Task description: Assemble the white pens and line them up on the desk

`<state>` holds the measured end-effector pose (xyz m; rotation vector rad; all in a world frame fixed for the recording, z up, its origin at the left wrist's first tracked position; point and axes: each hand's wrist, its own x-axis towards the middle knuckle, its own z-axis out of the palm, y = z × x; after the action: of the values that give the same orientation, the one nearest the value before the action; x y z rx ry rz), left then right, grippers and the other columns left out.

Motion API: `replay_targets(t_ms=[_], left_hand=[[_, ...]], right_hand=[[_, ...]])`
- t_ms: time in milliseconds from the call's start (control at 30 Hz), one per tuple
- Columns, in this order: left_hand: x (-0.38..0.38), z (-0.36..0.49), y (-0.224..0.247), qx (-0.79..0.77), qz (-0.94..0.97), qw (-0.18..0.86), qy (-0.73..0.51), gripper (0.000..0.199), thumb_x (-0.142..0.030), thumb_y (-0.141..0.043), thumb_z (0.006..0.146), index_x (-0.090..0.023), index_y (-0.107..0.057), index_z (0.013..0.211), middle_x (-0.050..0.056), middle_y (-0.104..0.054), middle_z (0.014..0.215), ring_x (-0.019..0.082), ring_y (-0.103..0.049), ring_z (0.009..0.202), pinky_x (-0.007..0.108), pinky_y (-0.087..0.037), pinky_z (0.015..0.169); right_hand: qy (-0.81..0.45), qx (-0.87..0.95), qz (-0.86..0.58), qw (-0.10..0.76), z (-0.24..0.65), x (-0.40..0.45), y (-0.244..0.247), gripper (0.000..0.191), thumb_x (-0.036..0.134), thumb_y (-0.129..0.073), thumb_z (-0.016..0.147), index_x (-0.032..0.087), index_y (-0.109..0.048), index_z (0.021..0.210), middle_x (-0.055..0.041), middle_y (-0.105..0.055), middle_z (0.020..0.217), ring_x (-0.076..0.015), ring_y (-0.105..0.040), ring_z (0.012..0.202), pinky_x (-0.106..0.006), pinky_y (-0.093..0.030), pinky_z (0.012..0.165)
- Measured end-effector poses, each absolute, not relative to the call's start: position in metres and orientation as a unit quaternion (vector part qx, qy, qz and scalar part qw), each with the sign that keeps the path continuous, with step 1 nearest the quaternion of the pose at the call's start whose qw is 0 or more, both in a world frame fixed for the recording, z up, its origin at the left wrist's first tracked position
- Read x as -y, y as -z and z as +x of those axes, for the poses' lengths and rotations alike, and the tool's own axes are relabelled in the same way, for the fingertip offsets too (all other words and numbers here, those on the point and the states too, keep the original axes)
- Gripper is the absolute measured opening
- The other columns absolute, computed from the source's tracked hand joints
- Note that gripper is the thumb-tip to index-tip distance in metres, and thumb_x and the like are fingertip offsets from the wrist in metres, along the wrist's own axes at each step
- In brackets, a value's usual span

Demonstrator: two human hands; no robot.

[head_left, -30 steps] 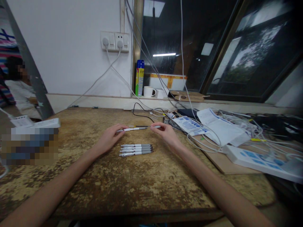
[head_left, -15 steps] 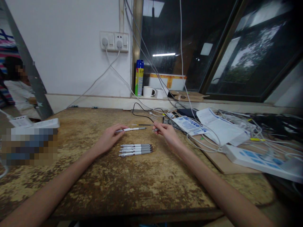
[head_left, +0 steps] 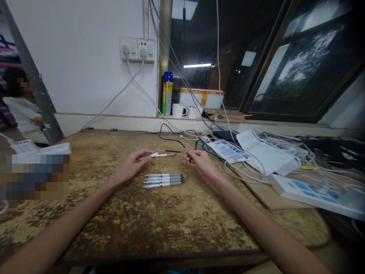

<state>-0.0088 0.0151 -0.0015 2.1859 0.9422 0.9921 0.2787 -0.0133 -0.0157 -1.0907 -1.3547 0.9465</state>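
Observation:
My left hand [head_left: 137,160] is closed around the rear part of a white and grey pen barrel [head_left: 167,155], which points right above the table. A white part shows at the fingertips; whether it belongs to the barrel I cannot tell. My right hand [head_left: 201,159] pinches a thin dark pen refill [head_left: 175,152] with a yellowish, clear end pointing left, just behind the barrel. A small grey piece [head_left: 187,159] also shows among the right fingers. Nearer to me, several white and grey pens [head_left: 164,180] lie side by side in a row on the worn wooden table [head_left: 142,220].
At the right are a white power strip [head_left: 308,192], tangled cables and white paper packets [head_left: 262,152]. A black cable [head_left: 171,139] curls behind my hands. A mug [head_left: 179,110] and a spray can [head_left: 167,95] stand on the sill. Another person [head_left: 23,106] is at far left.
The left fingers have shifted on the pen barrel, and a white part now shows at their tips. My right hand stays nearly in place with the refill. The row of pens is unmoved.

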Motion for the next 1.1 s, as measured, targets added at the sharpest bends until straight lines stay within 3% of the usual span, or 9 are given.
replay_targets(t_ms=[433,600,733,967,1100], left_hand=[[-0.011,-0.008,-0.002,-0.364,0.816,0.269,-0.359,0.037,-0.044,-0.055,0.098,-0.019,-0.072,0.118,0.008,-0.073,0.121,0.025,-0.065,0.112,0.036,-0.047,0.103],[-0.004,-0.005,-0.005,-0.349,0.830,0.281,-0.333,0.037,-0.044,-0.058,0.096,-0.019,-0.074,0.118,0.007,-0.074,0.121,0.025,-0.066,0.112,0.034,-0.048,0.101],[-0.001,-0.003,-0.005,-0.350,0.839,0.279,-0.310,0.038,-0.043,-0.060,0.095,-0.019,-0.075,0.120,0.007,-0.075,0.121,0.026,-0.068,0.110,0.034,-0.048,0.100],[-0.001,-0.004,-0.005,-0.363,0.843,0.273,-0.289,0.040,-0.050,-0.060,0.094,-0.023,-0.076,0.120,0.005,-0.077,0.117,0.026,-0.070,0.104,0.034,-0.049,0.095],[0.000,-0.005,-0.007,-0.374,0.841,0.266,-0.285,0.040,-0.052,-0.061,0.093,-0.026,-0.077,0.119,0.004,-0.078,0.116,0.025,-0.070,0.102,0.034,-0.048,0.097]], right_hand=[[-0.325,0.633,-0.484,0.509,0.278,0.013,0.015,0.050,0.056,-0.057,0.091,0.015,-0.072,0.069,-0.0048,-0.066,0.065,-0.0153,-0.056,0.060,-0.028,-0.040,0.061],[-0.196,0.713,-0.459,0.492,0.269,0.016,0.018,0.026,0.042,-0.065,0.090,0.018,-0.075,0.087,-0.0049,-0.074,0.084,-0.0187,-0.064,0.075,-0.029,-0.046,0.069],[-0.168,0.757,-0.409,0.480,0.262,0.021,0.018,0.016,0.033,-0.066,0.091,0.020,-0.075,0.091,-0.0063,-0.074,0.098,-0.0197,-0.067,0.091,-0.030,-0.050,0.077],[-0.180,0.762,-0.433,0.448,0.258,0.029,0.016,0.017,0.030,-0.064,0.094,0.018,-0.074,0.087,-0.0049,-0.073,0.089,-0.0181,-0.067,0.083,-0.030,-0.050,0.075],[-0.188,0.764,-0.427,0.445,0.258,0.029,0.018,0.013,0.028,-0.066,0.092,0.018,-0.074,0.090,-0.0054,-0.073,0.094,-0.0178,-0.067,0.087,-0.030,-0.051,0.079]])
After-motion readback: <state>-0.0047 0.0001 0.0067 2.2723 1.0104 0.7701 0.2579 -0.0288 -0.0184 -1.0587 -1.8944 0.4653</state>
